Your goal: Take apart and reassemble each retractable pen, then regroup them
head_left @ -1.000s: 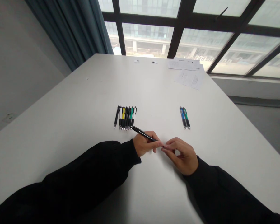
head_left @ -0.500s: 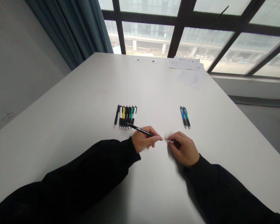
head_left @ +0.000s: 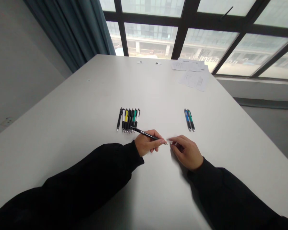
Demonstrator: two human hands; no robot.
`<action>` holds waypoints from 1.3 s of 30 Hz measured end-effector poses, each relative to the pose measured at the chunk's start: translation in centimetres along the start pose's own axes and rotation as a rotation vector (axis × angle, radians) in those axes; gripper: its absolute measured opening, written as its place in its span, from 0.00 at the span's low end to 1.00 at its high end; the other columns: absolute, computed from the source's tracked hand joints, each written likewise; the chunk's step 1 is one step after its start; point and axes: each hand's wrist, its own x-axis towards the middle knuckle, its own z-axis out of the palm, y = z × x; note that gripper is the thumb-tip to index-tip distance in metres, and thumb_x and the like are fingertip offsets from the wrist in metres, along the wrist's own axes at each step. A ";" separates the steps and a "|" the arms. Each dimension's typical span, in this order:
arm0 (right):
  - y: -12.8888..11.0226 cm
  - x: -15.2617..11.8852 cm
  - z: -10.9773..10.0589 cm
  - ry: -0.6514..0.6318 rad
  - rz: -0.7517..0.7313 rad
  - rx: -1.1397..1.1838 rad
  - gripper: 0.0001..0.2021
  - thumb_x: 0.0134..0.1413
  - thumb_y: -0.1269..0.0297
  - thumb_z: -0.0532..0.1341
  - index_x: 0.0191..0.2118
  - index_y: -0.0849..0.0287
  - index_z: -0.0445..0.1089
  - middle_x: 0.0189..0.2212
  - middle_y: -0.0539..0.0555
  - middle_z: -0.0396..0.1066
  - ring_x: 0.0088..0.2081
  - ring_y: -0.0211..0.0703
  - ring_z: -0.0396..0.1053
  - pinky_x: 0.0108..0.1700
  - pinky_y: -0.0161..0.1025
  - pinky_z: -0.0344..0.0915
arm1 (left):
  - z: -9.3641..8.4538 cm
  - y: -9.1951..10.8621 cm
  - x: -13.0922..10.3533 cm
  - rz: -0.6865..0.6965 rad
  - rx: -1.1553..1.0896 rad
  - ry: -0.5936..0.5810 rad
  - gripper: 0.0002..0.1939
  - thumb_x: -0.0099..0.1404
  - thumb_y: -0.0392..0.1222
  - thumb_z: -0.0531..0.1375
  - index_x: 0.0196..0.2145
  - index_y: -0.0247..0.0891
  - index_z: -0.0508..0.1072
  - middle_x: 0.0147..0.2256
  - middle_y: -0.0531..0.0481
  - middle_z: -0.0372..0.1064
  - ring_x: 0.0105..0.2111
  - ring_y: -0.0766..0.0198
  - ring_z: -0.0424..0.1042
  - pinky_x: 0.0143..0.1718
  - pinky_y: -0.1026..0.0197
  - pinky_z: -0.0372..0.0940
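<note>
My left grip [head_left: 147, 142] is closed on the black pen [head_left: 143, 132], thumb laid against it. My right grip [head_left: 188, 152] sits just beyond the pen's tip, thumb and forefinger bent toward it, their pinch too blurred to read. My left forearm [head_left: 91, 174] and right forearm [head_left: 227, 185] slant inward toward the pen.

Black held pen [head_left: 144, 132], pen row [head_left: 129, 119] in black, white, yellow and green, blue pen [head_left: 187, 119], green pen [head_left: 191, 120], white table [head_left: 156, 99]
</note>
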 end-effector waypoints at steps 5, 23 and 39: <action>-0.6 -0.3 -0.3 0.078 -0.045 0.080 0.12 0.52 0.69 0.63 0.44 0.59 0.70 0.33 0.53 0.66 0.24 0.36 0.62 0.29 0.37 0.64 | 0.1 -0.1 0.0 0.014 -0.035 0.010 0.15 0.54 0.47 0.67 0.31 0.31 0.73 0.18 0.54 0.69 0.14 0.74 0.61 0.13 0.71 0.54; -1.8 -0.5 -0.9 0.045 -0.133 0.233 0.04 0.52 0.73 0.60 0.31 0.58 0.65 0.26 0.50 0.62 0.23 0.35 0.58 0.25 0.35 0.58 | -0.3 -0.5 0.1 -0.021 -0.012 0.020 0.17 0.52 0.48 0.68 0.31 0.32 0.71 0.16 0.56 0.65 0.14 0.74 0.59 0.14 0.70 0.54; 0.9 -0.1 -2.1 -0.158 -0.103 -0.080 0.03 0.52 0.70 0.58 0.31 0.59 0.69 0.25 0.51 0.65 0.26 0.38 0.62 0.30 0.36 0.60 | -0.7 -1.3 0.6 0.043 -0.129 0.097 0.11 0.54 0.42 0.64 0.28 0.34 0.67 0.18 0.57 0.66 0.12 0.76 0.57 0.13 0.70 0.51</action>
